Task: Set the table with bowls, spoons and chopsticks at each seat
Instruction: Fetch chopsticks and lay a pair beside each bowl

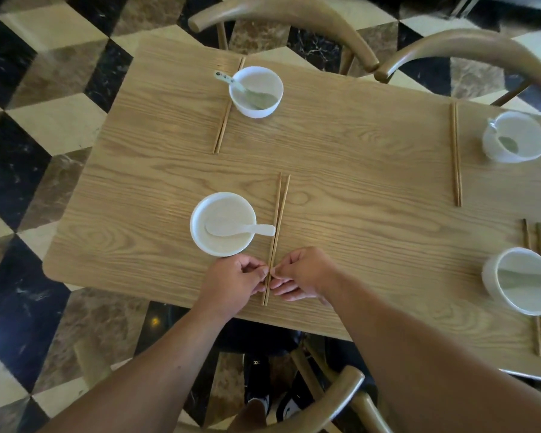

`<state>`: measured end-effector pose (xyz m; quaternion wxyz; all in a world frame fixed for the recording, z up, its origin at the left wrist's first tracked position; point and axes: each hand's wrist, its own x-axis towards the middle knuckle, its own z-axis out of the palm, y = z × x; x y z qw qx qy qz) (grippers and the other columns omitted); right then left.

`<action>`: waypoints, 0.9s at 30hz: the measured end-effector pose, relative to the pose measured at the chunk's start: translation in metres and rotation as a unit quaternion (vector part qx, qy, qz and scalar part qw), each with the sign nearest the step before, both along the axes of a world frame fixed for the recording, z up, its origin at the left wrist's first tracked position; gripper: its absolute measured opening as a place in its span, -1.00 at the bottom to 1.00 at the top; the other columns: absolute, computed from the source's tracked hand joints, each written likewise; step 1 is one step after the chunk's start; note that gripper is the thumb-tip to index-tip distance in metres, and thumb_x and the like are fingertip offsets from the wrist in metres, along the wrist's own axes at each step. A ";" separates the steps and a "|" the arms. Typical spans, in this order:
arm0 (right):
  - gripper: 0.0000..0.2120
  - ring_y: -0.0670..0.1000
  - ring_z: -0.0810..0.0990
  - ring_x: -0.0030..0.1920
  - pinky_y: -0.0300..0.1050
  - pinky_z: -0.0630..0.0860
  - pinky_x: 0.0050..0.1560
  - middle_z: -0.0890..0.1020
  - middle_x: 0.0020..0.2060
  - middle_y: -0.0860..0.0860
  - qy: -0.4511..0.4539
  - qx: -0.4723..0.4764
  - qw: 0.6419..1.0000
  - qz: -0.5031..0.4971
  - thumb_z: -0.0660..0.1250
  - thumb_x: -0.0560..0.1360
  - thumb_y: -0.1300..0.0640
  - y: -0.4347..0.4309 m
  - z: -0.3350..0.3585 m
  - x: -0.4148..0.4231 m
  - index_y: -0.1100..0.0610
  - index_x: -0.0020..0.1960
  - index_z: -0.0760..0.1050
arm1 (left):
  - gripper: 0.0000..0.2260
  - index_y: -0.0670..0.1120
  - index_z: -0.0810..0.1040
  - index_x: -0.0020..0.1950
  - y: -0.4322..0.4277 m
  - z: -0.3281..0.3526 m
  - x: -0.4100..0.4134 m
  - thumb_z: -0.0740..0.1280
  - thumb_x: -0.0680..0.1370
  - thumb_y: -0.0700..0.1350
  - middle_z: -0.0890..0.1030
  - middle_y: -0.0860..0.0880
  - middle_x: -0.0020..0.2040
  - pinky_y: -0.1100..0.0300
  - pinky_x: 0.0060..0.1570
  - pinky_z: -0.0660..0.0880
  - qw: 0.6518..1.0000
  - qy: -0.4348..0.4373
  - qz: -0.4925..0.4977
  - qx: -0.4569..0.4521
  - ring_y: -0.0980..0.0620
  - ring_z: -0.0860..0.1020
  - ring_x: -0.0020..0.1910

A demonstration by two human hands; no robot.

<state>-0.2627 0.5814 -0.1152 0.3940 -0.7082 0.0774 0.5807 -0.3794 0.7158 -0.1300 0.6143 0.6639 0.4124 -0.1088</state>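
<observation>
Rectangular wooden table (356,182) on a chequered stone floor (28,151), with curved-back chairs at the far side (281,14) and the near side (341,398). Four white bowls stand at the seats: near-left bowl (219,207), far-left bowl (256,85), far-right bowl (519,129) and near-right bowl (525,295), each with a spoon in it. The left hand (231,285) and right hand (306,273), fingers curled, each pinch the near end of the near-left chopsticks (277,226). This pair lies on the table just right of the near-left bowl, joined at the hands and slightly apart at the far tips. Other pairs lie beside the far-left bowl (224,120) and left of the far-right bowl (456,151). The near-left spoon (241,229) points its handle toward the held pair.
</observation>
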 end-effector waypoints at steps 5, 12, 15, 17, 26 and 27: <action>-0.91 0.01 0.78 -0.26 -0.08 0.73 -0.20 0.78 -0.26 0.10 -0.013 0.004 1.000 0.000 0.47 0.61 0.23 -0.001 0.000 -0.002 0.18 -0.05 0.58 | -0.83 -0.03 0.70 -0.13 0.000 0.001 -0.001 0.48 0.61 -0.25 0.71 0.06 -0.34 0.10 -0.11 0.72 1.000 0.000 0.000 -0.002 0.02 0.73 -0.30; -0.88 0.04 0.80 -0.21 -0.10 0.71 -0.23 0.79 -0.23 0.13 -0.023 0.014 1.000 -0.008 0.48 0.61 0.23 -0.003 0.003 -0.005 0.17 -0.09 0.59 | -0.89 -0.05 0.73 -0.09 -0.003 -0.001 -0.004 0.49 0.61 -0.21 0.75 0.04 -0.27 -0.05 0.03 0.74 1.000 -0.009 0.004 0.008 0.02 0.75 -0.28; -0.85 0.03 0.79 -0.24 -0.12 0.71 -0.25 0.78 -0.23 0.13 -0.031 0.023 0.999 -0.007 0.47 0.61 0.23 -0.005 0.004 -0.006 0.16 -0.12 0.58 | -0.91 -0.01 0.74 -0.07 -0.007 0.001 -0.008 0.50 0.61 -0.17 0.77 0.03 -0.21 -0.12 0.07 0.72 0.999 -0.018 0.002 0.047 -0.02 0.77 -0.20; -0.85 0.04 0.79 -0.23 -0.11 0.72 -0.25 0.77 -0.24 0.13 -0.034 0.031 0.999 -0.004 0.48 0.61 0.23 -0.006 0.003 -0.007 0.16 -0.12 0.57 | -0.93 0.00 0.75 -0.05 -0.012 0.003 -0.010 0.50 0.60 -0.15 0.77 0.03 -0.19 -0.14 0.08 0.72 0.997 -0.020 0.001 0.071 -0.02 0.77 -0.17; -0.84 0.07 0.73 -0.28 0.14 0.73 0.01 0.77 -0.23 0.15 -0.114 0.101 0.987 -0.054 0.37 0.58 0.31 -0.061 0.019 -0.036 0.15 -0.17 0.58 | -0.94 0.06 0.71 -0.03 -0.085 0.058 -0.023 0.46 0.63 -0.06 0.71 0.11 -0.22 0.34 -0.23 0.42 0.959 0.010 0.018 0.282 0.23 0.63 -0.22; -0.84 0.07 0.73 -0.27 0.14 0.72 -0.01 0.77 -0.25 0.08 -0.147 0.098 0.983 -0.053 0.38 0.58 0.24 -0.084 0.024 -0.041 0.11 -0.18 0.58 | -0.94 0.09 0.71 -0.03 -0.107 0.065 -0.018 0.47 0.62 -0.04 0.71 0.13 -0.22 0.33 -0.22 0.43 0.960 0.001 0.008 0.279 0.23 0.63 -0.20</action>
